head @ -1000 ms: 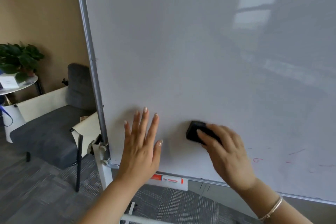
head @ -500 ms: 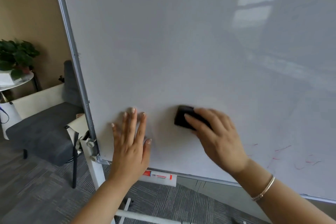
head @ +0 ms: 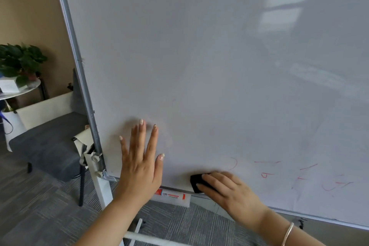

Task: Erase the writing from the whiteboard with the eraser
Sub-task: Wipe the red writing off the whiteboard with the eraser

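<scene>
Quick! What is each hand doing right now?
Left hand: open, fingers straight, flat against the whiteboard.
Right hand: holding the eraser near the whiteboard's bottom edge.

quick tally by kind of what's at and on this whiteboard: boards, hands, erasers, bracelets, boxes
white whiteboard: 1
hands: 2 (left hand, right hand)
black block eraser: 1
thin metal bracelet: 1
white box with red label: 1
total: 6
</scene>
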Demonstrator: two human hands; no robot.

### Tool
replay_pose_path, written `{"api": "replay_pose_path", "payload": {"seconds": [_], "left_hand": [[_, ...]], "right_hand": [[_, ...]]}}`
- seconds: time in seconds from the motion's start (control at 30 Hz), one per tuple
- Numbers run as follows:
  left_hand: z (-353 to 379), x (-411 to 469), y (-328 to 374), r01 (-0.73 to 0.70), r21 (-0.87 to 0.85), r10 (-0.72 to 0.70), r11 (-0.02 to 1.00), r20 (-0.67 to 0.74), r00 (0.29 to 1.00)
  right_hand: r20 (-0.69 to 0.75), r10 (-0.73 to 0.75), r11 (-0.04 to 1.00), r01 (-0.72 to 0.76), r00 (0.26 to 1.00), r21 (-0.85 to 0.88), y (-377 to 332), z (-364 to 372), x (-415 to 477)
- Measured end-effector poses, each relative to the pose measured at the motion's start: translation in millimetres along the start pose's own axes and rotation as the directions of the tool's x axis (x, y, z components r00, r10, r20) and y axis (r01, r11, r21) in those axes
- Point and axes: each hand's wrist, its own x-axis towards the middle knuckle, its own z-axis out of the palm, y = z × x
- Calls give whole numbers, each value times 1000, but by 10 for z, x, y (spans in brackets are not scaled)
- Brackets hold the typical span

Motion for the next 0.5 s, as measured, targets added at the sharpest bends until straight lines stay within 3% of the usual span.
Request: {"api": "replay_pose_path", "payload": {"seconds": [0.1, 0.2, 0.27, 0.37, 0.5], "left_hand": [[28, 56, 217, -74, -26, 73, 997, -28, 997], [61, 148, 474, -134, -48, 131, 990, -52, 990], [80, 188, 613, -151, -54, 147, 987, -61, 987], [114, 208, 738, -166, -64, 163, 984, -50, 985], [149, 167, 773, -163, -65, 162, 984, -21, 987]], "right_hand": [[-129, 106, 993, -100, 986, 59, 247, -326, 97], [-332, 263, 965, -250, 906, 82, 574, -664, 180], [-380, 338, 940, -331, 861, 85, 705, -786, 170], [-329, 313, 950, -295, 891, 105, 645, -695, 18], [-123, 129, 989, -120, 984, 83, 348, -243, -396]]}}
